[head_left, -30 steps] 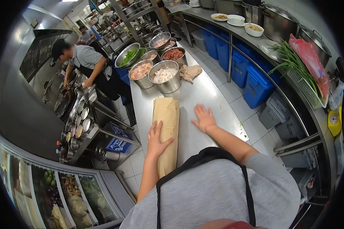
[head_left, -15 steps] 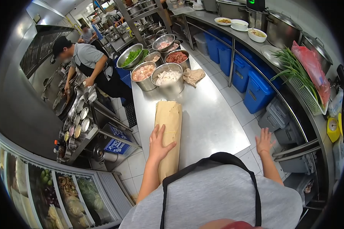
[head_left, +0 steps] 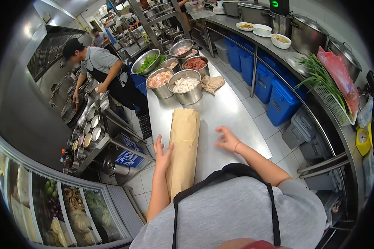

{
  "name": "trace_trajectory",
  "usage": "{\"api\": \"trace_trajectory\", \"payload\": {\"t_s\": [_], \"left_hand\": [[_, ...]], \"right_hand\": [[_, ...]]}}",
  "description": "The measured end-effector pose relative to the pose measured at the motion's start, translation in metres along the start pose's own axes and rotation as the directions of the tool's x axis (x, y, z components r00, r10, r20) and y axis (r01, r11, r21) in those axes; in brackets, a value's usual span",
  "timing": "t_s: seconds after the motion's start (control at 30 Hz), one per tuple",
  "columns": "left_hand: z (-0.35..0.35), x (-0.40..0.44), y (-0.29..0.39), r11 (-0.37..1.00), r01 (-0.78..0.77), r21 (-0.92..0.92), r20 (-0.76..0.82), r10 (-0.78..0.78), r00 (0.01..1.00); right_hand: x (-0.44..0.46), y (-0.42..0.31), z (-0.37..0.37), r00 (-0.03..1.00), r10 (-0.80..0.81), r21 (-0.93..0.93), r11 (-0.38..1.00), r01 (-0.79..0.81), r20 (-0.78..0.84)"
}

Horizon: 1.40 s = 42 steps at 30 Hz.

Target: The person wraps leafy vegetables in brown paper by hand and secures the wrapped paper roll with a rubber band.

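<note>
A long bundle wrapped in brown paper point(head_left: 184, 151), with a thin band around its middle, lies lengthwise on the steel table point(head_left: 237, 124). My left hand point(head_left: 163, 155) is at the bundle's left side, fingers apart and raised; whether the thumb touches the paper I cannot tell. Over the table to the right of the bundle, my right hand point(head_left: 227, 140) is open with bent fingers and holds nothing. Beyond the bundle's far end stands a steel pot of pale pieces point(head_left: 185, 89), with a crumpled beige cloth point(head_left: 213, 84) beside it.
Several steel bowls of raw meat and a bowl of chopped greens point(head_left: 147, 63) crowd the table's far end. A co-worker point(head_left: 102, 68) stands at the stove on the left. Blue bins point(head_left: 281, 101) sit under the right counter. A glass-topped fridge point(head_left: 62, 207) is at lower left.
My right hand has swung left from beyond the table's right edge to over the tabletop. My left hand has lifted off the bundle's top to its left side.
</note>
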<state>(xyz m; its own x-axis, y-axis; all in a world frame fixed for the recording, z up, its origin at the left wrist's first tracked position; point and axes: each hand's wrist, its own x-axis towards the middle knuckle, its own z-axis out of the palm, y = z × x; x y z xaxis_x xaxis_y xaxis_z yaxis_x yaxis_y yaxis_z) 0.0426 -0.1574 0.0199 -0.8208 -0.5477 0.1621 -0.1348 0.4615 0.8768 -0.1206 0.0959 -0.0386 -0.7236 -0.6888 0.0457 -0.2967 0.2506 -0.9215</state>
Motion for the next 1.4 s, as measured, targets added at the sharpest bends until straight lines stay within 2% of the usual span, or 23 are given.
{"api": "trace_trajectory", "payload": {"t_s": [0.03,0.07,0.1,0.13,0.2,0.27,0.33,0.4,0.5,0.63,0.7,0.87,0.93,1.0,1.07,1.1,1.17,1.2,1.23,1.27,1.3,1.33,1.4], "left_hand": [[-0.007,-0.002,-0.002,0.993,0.121,-0.014,0.041,-0.121,0.992],[-0.014,-0.003,-0.004,0.970,0.241,-0.024,0.082,-0.238,0.968],[-0.021,-0.004,-0.002,0.970,0.241,-0.026,0.073,-0.238,0.968],[-0.028,-0.008,0.006,0.919,0.393,-0.037,0.186,-0.380,0.906],[-0.040,-0.014,0.016,0.749,0.662,-0.007,0.407,-0.603,0.686],[-0.040,-0.014,-0.029,0.735,0.677,-0.044,0.466,-0.585,0.664],[-0.036,-0.014,-0.029,0.721,0.689,-0.073,0.528,-0.558,0.641],[-0.028,-0.018,-0.024,0.819,0.554,-0.148,0.599,-0.371,0.709],[-0.024,-0.017,-0.023,0.795,0.573,-0.197,0.604,-0.362,0.710],[-0.017,-0.024,-0.014,0.817,0.523,-0.242,0.519,-0.346,0.782],[-0.017,-0.024,-0.007,0.871,0.410,-0.271,0.463,-0.255,0.849],[-0.034,-0.013,0.012,0.864,0.384,-0.325,0.422,-0.231,0.877],[-0.036,-0.010,0.011,0.859,0.397,-0.323,0.419,-0.246,0.874],[-0.034,-0.005,0.002,0.922,0.376,-0.090,0.349,-0.325,0.879],[-0.027,-0.004,-0.012,0.953,0.302,-0.020,0.324,-0.280,0.904],[-0.025,-0.003,-0.009,0.973,0.227,0.045,0.298,-0.230,0.926],[-0.028,-0.003,-0.003,0.953,0.301,0.042,0.290,-0.300,0.909],[-0.029,-0.004,0.003,0.925,0.377,0.039,0.288,-0.372,0.883],[-0.031,-0.003,0.007,0.925,0.378,0.038,0.291,-0.373,0.881],[-0.034,-0.002,0.010,0.852,0.523,-0.011,0.350,-0.487,0.800],[-0.035,-0.001,0.011,0.755,0.655,-0.045,0.422,-0.580,0.697],[-0.033,0.002,-0.002,0.756,0.653,-0.028,0.442,-0.577,0.687],[-0.027,0.008,-0.040,0.786,0.610,-0.104,0.401,-0.528,0.749]], "right_hand": [[0.003,-0.009,0.008,1.000,-0.007,-0.002,1.000,0.007,0.006],[0.006,-0.018,0.015,0.971,0.146,0.112,0.979,-0.169,0.189],[0.007,-0.026,0.020,0.886,0.266,0.186,0.916,-0.355,0.380],[0.009,-0.031,0.024,0.885,0.262,0.182,0.919,-0.350,0.384],[0.011,-0.039,0.030,0.771,0.323,0.299,0.786,-0.541,0.549],[0.015,-0.045,0.032,0.743,0.309,0.290,0.779,-0.555,0.593],[0.018,-0.044,0.036,0.695,0.299,0.373,0.672,-0.640,0.654],[0.017,-0.048,0.042,0.687,0.264,0.400,0.651,-0.645,0.677],[0.013,-0.064,0.048,0.706,0.259,0.424,0.647,-0.633,0.659],[0.013,-0.068,0.048,0.747,0.219,0.430,0.703,-0.567,0.628],[0.011,-0.077,0.044,0.754,0.201,0.416,0.732,-0.540,0.625],[0.022,-0.075,0.047,0.797,0.114,0.460,0.765,-0.451,0.593],[0.030,-0.077,0.045,0.815,0.075,0.356,0.874,-0.331,0.574],[0.039,-0.061,0.048,0.802,0.070,0.288,0.912,-0.293,0.593],[0.050,-0.042,0.054,0.780,0.129,-0.113,0.991,-0.075,0.612],[0.049,-0.047,0.052,0.783,0.123,-0.111,0.991,-0.069,0.610],[0.041,-0.058,0.048,0.744,0.213,0.070,0.941,-0.330,0.634],[0.040,-0.059,0.048,0.743,0.215,0.068,0.942,-0.330,0.634],[0.038,-0.058,0.049,0.721,0.261,0.137,0.886,-0.442,0.642],[0.036,-0.057,0.050,0.695,0.304,0.206,0.811,-0.548,0.652],[0.035,-0.056,0.050,0.699,0.313,0.213,0.803,-0.556,0.644],[0.036,-0.052,0.051,0.674,0.290,0.278,0.748,-0.602,0.680],[0.039,-0.046,0.059,0.674,0.269,0.371,0.667,-0.646,0.688]]}}
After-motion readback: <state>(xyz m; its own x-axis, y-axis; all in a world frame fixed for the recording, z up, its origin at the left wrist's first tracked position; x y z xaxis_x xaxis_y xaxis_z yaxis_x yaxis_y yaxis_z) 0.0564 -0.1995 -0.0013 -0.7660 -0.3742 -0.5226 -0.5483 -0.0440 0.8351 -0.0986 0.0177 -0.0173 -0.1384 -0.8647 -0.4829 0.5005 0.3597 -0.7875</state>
